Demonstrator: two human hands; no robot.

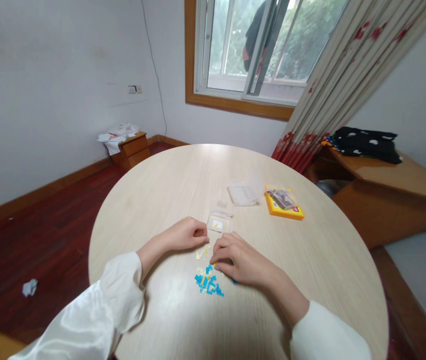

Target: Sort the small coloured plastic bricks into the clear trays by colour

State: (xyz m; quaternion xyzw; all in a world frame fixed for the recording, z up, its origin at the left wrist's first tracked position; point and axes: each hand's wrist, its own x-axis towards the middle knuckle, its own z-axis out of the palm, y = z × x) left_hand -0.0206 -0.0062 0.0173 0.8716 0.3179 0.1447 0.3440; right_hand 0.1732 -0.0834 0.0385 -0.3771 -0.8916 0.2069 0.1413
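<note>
My left hand [187, 234] rests on the table with its fingers curled and thumb near the fingertips; anything between them is too small or hidden to make out. Across from it, my right hand [236, 259] is bent over the edge of a pile, thumb and fingers pinched at a small yellow piece [215, 264]. The pile of small blue building pieces [208, 284] lies just below, with a few yellow ones mixed in. Pale yellow pieces [198, 255] are scattered between the hands. Beyond the fingertips sits a clear plastic case [220, 222] with a white patch and yellow bits inside.
Farther back on the round table [152, 200] lies a clear flat box [243, 195]. To its right is a yellow box [285, 210] with a clear packet [283, 198] on top. A wooden desk [404, 185] with black cloth [366, 143] stands at the right.
</note>
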